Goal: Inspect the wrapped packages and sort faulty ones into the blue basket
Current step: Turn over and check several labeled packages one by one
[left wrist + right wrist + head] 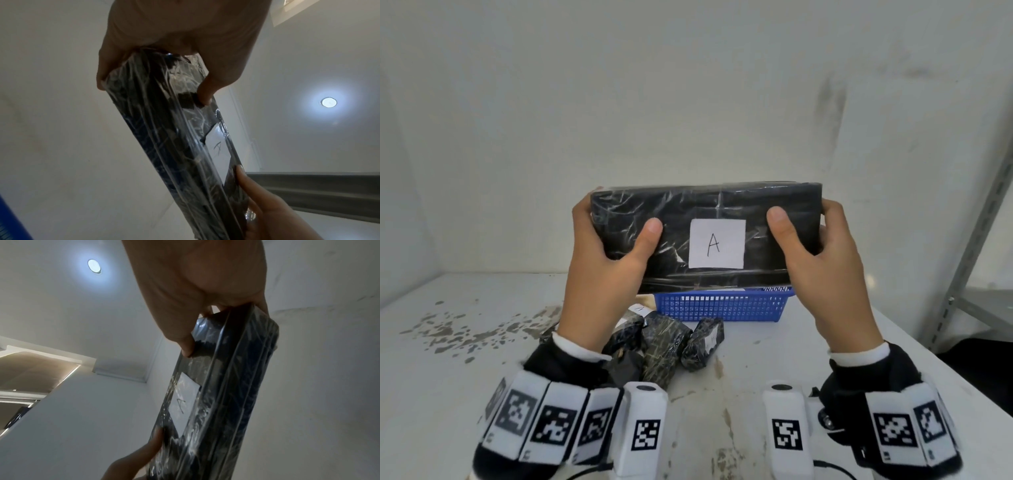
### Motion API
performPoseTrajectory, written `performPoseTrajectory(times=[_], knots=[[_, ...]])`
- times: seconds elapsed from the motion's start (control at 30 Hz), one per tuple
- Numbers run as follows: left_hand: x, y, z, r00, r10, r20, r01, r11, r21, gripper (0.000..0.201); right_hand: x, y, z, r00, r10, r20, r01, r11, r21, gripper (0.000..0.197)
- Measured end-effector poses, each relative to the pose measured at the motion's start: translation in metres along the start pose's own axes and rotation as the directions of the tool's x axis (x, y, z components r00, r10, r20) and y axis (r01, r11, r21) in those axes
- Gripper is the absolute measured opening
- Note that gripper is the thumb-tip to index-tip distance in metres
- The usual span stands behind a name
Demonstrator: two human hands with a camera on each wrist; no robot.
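While the left hand (606, 260) clamped its left end, the black wrapped package (681, 209) was held up above the table (448, 359) and blue basket (722, 306), long axis horizontal, "A" label (717, 243) facing the camera; the right hand (822, 260) clamped its right end.

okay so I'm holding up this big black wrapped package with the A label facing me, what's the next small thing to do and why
Probably turn the package over between your left hand and right hand. Only the face with the label shows, so the back is unchecked; no fault is visible yet that would send it to the blue basket.
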State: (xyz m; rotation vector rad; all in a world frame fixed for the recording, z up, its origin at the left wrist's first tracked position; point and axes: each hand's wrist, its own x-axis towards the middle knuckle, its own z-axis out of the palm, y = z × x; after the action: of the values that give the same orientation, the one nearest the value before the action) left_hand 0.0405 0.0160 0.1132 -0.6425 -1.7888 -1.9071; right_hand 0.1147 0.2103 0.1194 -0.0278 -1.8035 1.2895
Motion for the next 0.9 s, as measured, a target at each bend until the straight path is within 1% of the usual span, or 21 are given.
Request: performPoseTrajectory(times=[0.07, 0.2, 0.3, 0.33, 0.4, 0.5, 0.57, 0.6, 0.67, 0.7, 0.77, 0.83, 0.9], knots=[[0.002, 0.0, -0.001, 1.0, -0.022, -0.015, 0.022, 0.999, -0.03, 0.062, 0.0, 0.0, 0.001, 1.0, 0.025, 0.006, -0.025, 0.999, 0.032, 0.055], [0.004, 0.0, -0.002, 0.998, -0.054, -0.025, 0.053, 0.996, -0.069, 0.05, -0.001, 0.0, 0.003, 0.998, 0.064, 0.003, -0.064, 0.994, 0.084, 0.044], [0.005, -0.001, -0.002, 0.996, -0.086, -0.03, 0.083, 0.99, -0.113, 0.036, -0.001, -0.002, 0.004, 0.995, 0.097, -0.003, -0.096, 0.991, 0.095, 0.046], [0.006, -0.001, -0.002, 0.995, -0.093, -0.028, 0.089, 0.988, -0.123, 0.031, 0.0, -0.001, 0.004, 0.994, 0.104, -0.014, -0.102, 0.99, 0.093, 0.045], [0.006, 0.0, -0.001, 0.995, -0.099, -0.03, 0.094, 0.987, -0.133, 0.028, 0.0, -0.001, 0.005, 0.993, 0.111, -0.031, -0.108, 0.991, 0.076, 0.039], [0.006, 0.002, -0.001, 0.996, -0.087, -0.035, 0.083, 0.991, -0.104, 0.027, 0.0, -0.001, 0.007, 0.992, 0.113, -0.062, -0.109, 0.992, 0.062, 0.04], [0.005, 0.003, 0.0, 0.996, -0.085, -0.023, 0.083, 0.993, -0.085, 0.036, -0.001, 0.0, 0.006, 0.995, 0.085, -0.061, -0.083, 0.996, 0.027, 0.041], [0.004, 0.003, 0.0, 0.996, -0.092, -0.011, 0.091, 0.993, -0.072, 0.046, -0.002, 0.0, 0.006, 0.996, 0.069, -0.049, -0.069, 0.998, 0.011, 0.041], [0.002, 0.002, -0.001, 0.996, -0.09, 0.005, 0.089, 0.995, 0.041, 0.066, -0.003, -0.001, 0.006, 0.998, 0.059, -0.025, -0.059, 0.998, -0.01, 0.041], [0.001, 0.001, -0.001, 0.997, -0.079, 0.005, 0.078, 0.992, 0.102, 0.071, -0.004, -0.002, 0.006, 0.998, 0.065, -0.012, -0.066, 0.998, -0.016, 0.044], [0.001, -0.002, -0.001, 0.998, -0.06, -0.009, 0.061, 0.986, 0.152, 0.073, -0.005, -0.003, 0.007, 0.996, 0.088, 0.027, -0.087, 0.995, -0.04, 0.06], [0.001, -0.005, 0.0, 0.999, -0.052, -0.016, 0.054, 0.987, 0.152, 0.074, -0.007, -0.004, 0.008, 0.994, 0.096, 0.06, -0.089, 0.991, -0.099, 0.077], [0.0, -0.008, 0.0, 0.999, -0.035, -0.01, 0.037, 0.986, 0.165, 0.081, -0.008, -0.003, 0.007, 0.993, 0.098, 0.066, -0.089, 0.987, -0.136, 0.087]])
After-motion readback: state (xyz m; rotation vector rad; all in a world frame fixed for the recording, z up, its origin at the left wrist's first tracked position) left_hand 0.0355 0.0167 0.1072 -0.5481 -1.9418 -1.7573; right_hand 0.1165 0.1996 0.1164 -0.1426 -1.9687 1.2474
